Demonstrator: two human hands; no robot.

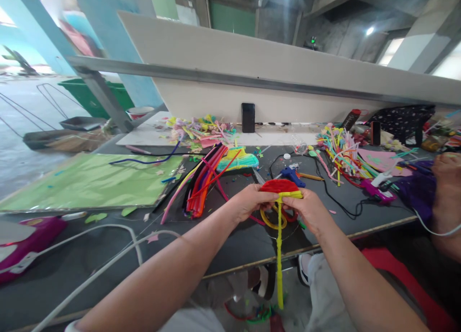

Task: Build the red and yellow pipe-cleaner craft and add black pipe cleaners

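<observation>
My left hand (248,201) and my right hand (307,208) are held together over the dark table (223,245), both closed on a red pipe-cleaner piece (279,185) shaped like a dome. A yellow pipe cleaner (279,255) wraps its lower edge and hangs straight down past the table's front edge. Small yellow and red loops (275,219) hang under my fingers. A bundle of coloured pipe cleaners (203,178) lies just left of my hands.
A blue glue gun (292,174) with a black cord lies behind my hands. Green paper sheets (90,181) cover the left side. Heaps of pipe cleaners (342,152) sit at the right, a black phone (248,117) leans on the back board. Another person's hand (446,178) is at far right.
</observation>
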